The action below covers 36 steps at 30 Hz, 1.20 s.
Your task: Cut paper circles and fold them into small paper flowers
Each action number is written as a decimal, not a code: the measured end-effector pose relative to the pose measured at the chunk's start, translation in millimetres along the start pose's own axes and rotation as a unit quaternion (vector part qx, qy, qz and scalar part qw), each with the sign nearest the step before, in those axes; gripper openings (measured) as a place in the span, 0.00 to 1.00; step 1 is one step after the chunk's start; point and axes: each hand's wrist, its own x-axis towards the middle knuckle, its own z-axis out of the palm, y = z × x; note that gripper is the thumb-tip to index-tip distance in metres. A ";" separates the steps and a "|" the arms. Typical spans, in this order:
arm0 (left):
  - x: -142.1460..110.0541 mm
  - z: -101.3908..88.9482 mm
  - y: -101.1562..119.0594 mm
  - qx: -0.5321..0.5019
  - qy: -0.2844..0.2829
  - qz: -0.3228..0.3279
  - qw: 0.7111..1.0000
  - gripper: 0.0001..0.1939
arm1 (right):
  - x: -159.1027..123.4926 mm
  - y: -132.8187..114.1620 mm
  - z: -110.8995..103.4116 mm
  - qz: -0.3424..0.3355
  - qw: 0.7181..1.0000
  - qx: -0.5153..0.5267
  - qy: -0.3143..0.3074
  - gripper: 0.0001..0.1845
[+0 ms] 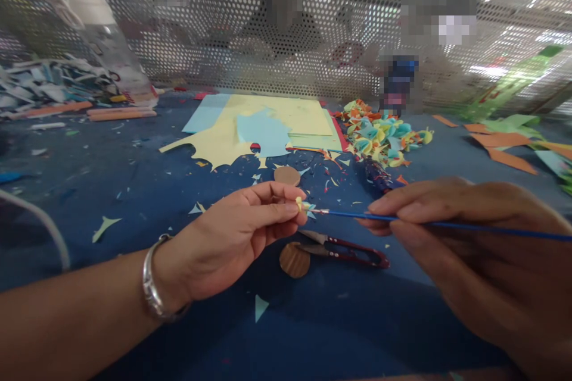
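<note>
My left hand [241, 217], with a silver bangle at its wrist, pinches a small pale yellow paper piece [299, 204] between thumb and fingers. Between finger and thumb of my right hand [460, 244] is a thin blue-handled paintbrush [348, 215], held almost level. Its tip points left and meets the paper piece, or comes very close to it; some light blue shows there too. Just below lie thread snips [333, 257] with dark red handles, blades toward a ribbed brown disc [295, 265]. Behind my left fingertips sits a smooth tan disc [287, 175].
Yellow and blue paper sheets [308, 116], some cut out, lie at the back. Beside them is a heap of small folded paper pieces [384, 134]. A clear bottle [118, 53] stands back left, before a perforated metal screen [214, 36]. Scraps litter the dark blue tabletop [201, 345].
</note>
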 end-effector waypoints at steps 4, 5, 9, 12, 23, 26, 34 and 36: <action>0.4 0.5 -0.3 0.003 0.001 -0.001 1.000 0.07 | -4.8 -6.1 -0.2 0.040 0.998 -0.027 0.028 0.15; 0.2 0.8 -0.2 0.003 0.002 -0.001 1.000 0.08 | -5.6 -7.7 0.0 0.048 0.998 -0.034 0.029 0.14; -0.8 1.0 0.5 0.000 0.006 0.000 1.000 0.08 | -6.3 -8.2 0.1 0.056 0.997 -0.043 0.025 0.14; -1.3 1.0 0.6 -0.002 -0.002 -0.002 1.000 0.08 | -5.2 -3.6 -0.7 0.044 0.998 -0.044 0.019 0.13; 0.7 -0.1 0.1 -0.010 -0.011 -0.008 1.000 0.07 | -3.3 -4.7 1.5 0.031 0.999 -0.020 0.024 0.17; 0.2 0.1 -0.3 -0.011 -0.011 -0.006 1.000 0.07 | -3.0 -3.7 1.5 0.030 0.999 -0.019 0.027 0.17; -0.9 2.4 1.4 -0.006 -0.004 0.000 1.000 0.08 | -4.1 -1.6 -1.9 0.014 1.000 -0.019 0.006 0.17; -0.8 2.1 1.7 0.002 0.002 0.003 1.000 0.07 | -3.6 -0.3 -2.1 0.019 0.999 -0.026 0.002 0.16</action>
